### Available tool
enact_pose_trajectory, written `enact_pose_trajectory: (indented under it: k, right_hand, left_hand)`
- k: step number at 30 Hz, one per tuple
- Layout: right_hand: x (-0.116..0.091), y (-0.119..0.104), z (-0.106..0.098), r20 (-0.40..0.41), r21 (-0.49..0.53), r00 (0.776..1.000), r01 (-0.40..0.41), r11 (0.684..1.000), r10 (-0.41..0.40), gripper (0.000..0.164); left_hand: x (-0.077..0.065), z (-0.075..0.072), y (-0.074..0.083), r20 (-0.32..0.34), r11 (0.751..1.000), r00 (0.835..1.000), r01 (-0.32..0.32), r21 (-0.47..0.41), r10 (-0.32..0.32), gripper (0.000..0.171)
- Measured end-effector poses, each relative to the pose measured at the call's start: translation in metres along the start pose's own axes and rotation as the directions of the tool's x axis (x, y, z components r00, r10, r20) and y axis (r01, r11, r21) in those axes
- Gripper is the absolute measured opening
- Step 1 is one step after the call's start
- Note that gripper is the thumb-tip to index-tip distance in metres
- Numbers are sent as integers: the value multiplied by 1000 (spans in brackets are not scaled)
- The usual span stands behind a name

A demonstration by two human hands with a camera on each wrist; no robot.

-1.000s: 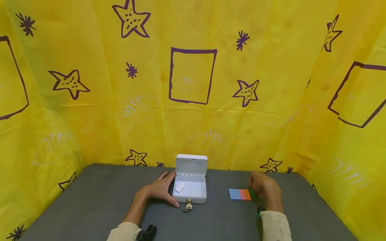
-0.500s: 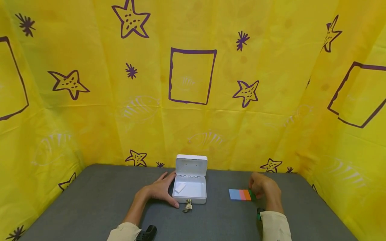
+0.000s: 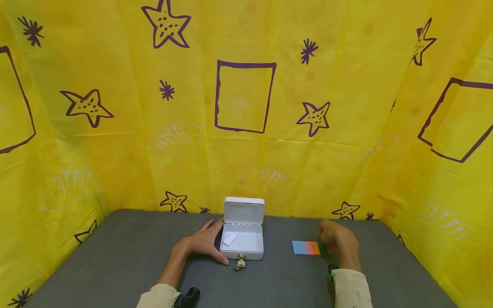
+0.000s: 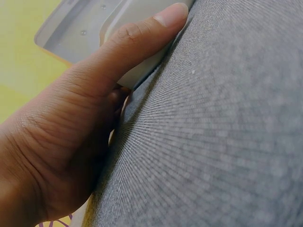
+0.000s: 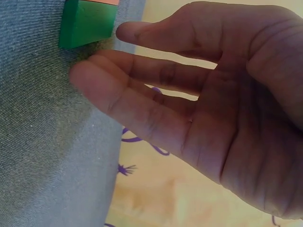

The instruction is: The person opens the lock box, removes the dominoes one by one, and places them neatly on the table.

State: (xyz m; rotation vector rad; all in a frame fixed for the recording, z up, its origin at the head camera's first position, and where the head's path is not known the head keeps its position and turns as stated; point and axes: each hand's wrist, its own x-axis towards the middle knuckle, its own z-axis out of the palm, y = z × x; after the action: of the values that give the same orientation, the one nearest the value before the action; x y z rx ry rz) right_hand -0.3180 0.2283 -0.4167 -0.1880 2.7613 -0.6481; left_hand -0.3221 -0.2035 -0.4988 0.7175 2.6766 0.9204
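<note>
My left hand (image 3: 206, 240) holds the left side of a white metal cash box (image 3: 250, 256), its thumb along the front and a finger by the back corner. The lid (image 3: 244, 212) stands up. Inside lies a small white rectangular piece (image 3: 230, 239). A key (image 3: 241, 263) is in the front lock, with another hanging from it. To the right, my right hand (image 3: 340, 240) is beside a green block (image 5: 90, 23), fingers loosely bent and thumb tip close to its edge; I cannot tell whether they touch. The green block adjoins a row of orange (image 3: 316, 248), pink (image 3: 309, 248) and light blue (image 3: 298, 247) pieces.
The box and the coloured row stand apart on a grey cloth-covered table (image 3: 277, 282). A yellow patterned curtain (image 3: 246, 162) closes off the back and both sides. Black wrist straps (image 3: 187, 297) are on the forearms.
The green block, slanted in my right hand a second ago, now sits flat and in line at the orange end of the row. My left hand and the box have stayed in place.
</note>
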Motion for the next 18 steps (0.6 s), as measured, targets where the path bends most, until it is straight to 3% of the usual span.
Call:
enact_pose_trajectory:
  k: [7, 13, 18]
  right_hand:
    - [-4, -5, -4, -22, 15, 1000, 4, 1000, -4, 18]
    - [-2, -16, -6, -41, -9, 994, 100, 995, -100, 36]
    - [0, -28, -10, -23, 12, 980, 196, 980, -196, 19]
  left_hand:
    - [0, 0, 0, -5, 1000, 1000, -20, 8, 20, 134]
    - [-1, 0, -1, -10, 1000, 1000, -20, 7, 20, 134]
    - [-1, 0, 1, -12, 1000, 1000, -25, 6, 25, 132]
